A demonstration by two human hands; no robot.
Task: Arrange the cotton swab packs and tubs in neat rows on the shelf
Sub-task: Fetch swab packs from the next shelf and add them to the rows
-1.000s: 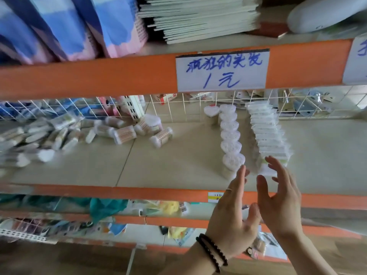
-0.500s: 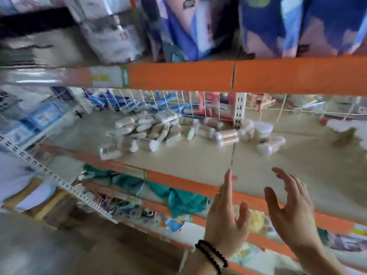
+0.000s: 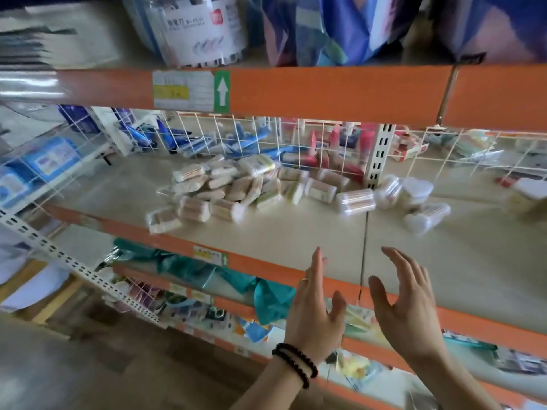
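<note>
Orange edging runs along the front of the shelf [image 3: 310, 232], and both my hands are raised in front of it, palms turned toward each other, holding nothing. My left hand [image 3: 315, 312] has its fingers straight and close together, pointing up, with a ring on one finger and a dark bead bracelet [image 3: 296, 363] at the wrist. My right hand [image 3: 410, 303] has its fingers spread a little and gently bent. Neither touches the board.

Swab packs [image 3: 225, 187] lie in a loose heap toward the back left of the shelf, tipped every way, some on top of others. Tubs [image 3: 356, 201] lie on their sides just right of the heap, near the white upright [image 3: 377, 155]; one more tub [image 3: 426, 217] lies a bit further right. Behind them stands a wire grid [image 3: 266, 137]. All of it is well apart from my hands.
</note>
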